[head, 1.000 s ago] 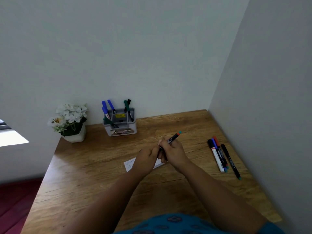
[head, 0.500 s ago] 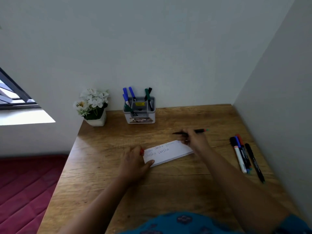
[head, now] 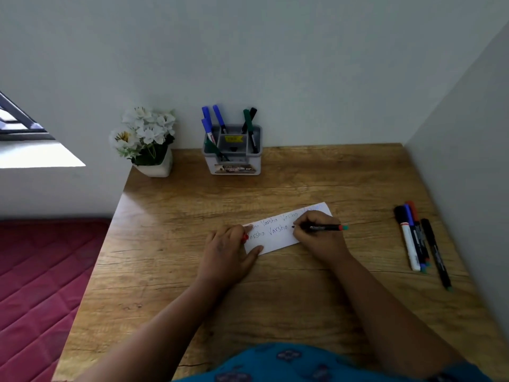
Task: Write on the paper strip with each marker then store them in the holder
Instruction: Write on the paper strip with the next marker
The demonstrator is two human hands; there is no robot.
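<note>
A white paper strip (head: 279, 239) with several handwritten words lies mid-table. My right hand (head: 321, 242) grips a black marker (head: 326, 227) lying almost level, its tip touching the strip near the second line. My left hand (head: 225, 253) rests on the strip's left end, thumb pressing the paper, and pinches a small red cap (head: 244, 237) in its fingers. The grey marker holder (head: 234, 161) stands at the back by the wall with blue, green and black markers in it. Several loose markers (head: 413, 238) lie in a row at the right.
A white pot of white flowers (head: 150, 144) stands at the back left corner of the wooden table (head: 275, 299). Walls close off the back and right sides. Beyond the table's left edge is a red mattress (head: 41, 271).
My hands parted from uncapping the marker. The left hand dropped onto the strip's left end with the cap, and the right hand brought the marker tip down to the paper. The camera tilted down.
</note>
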